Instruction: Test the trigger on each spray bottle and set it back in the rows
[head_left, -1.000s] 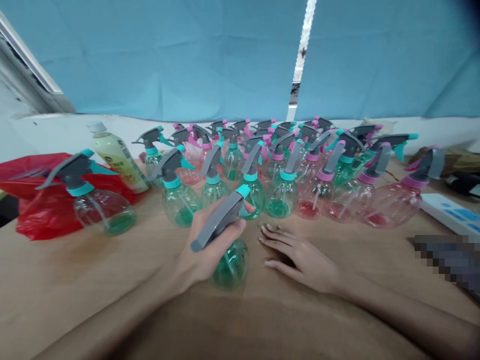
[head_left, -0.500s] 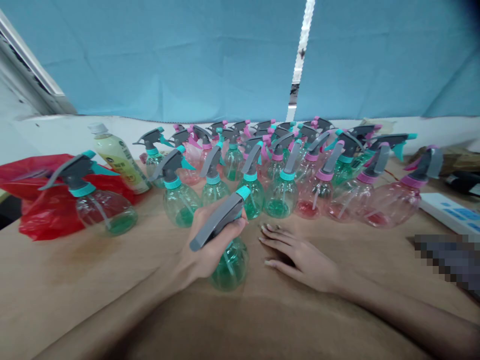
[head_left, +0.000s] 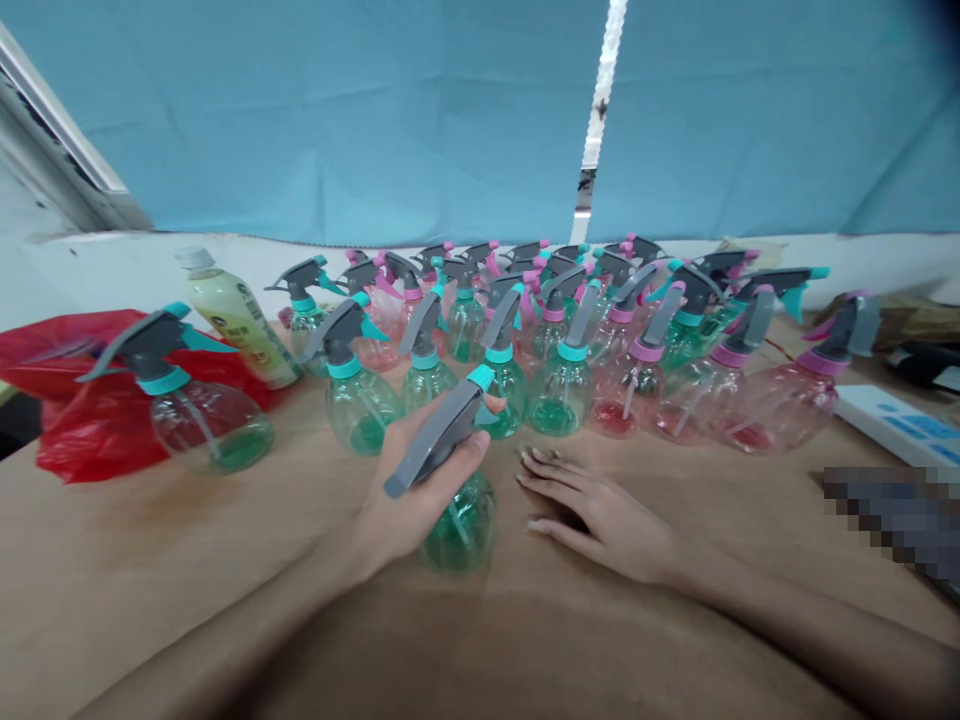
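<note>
My left hand (head_left: 420, 490) is wrapped around the neck and trigger head of a green spray bottle (head_left: 463, 525). That bottle stands upright on the wooden table; its grey head has a turquoise nozzle pointing away to the upper right. The hand hides its collar and most of its trigger. To the right of the bottle, my right hand (head_left: 607, 515) lies palm down on the table with fingers stretched out, touching nothing else. Just beyond both hands is a row of spray bottles, among them a green one (head_left: 559, 400) and a pink one (head_left: 622, 405).
More spray bottles crowd the back. At left stand a separate spray bottle (head_left: 217, 430), a red plastic bag (head_left: 82, 420) and a drink bottle (head_left: 240, 315). A white box with blue markings (head_left: 892, 425) and a blurred dark object (head_left: 892, 520) lie at right. A blue curtain (head_left: 375, 120) hangs behind.
My left hand has shifted slightly around the spray bottle's head, which tilts a little differently; a fingertip now shows beyond the nozzle. My right hand has stayed in place.
</note>
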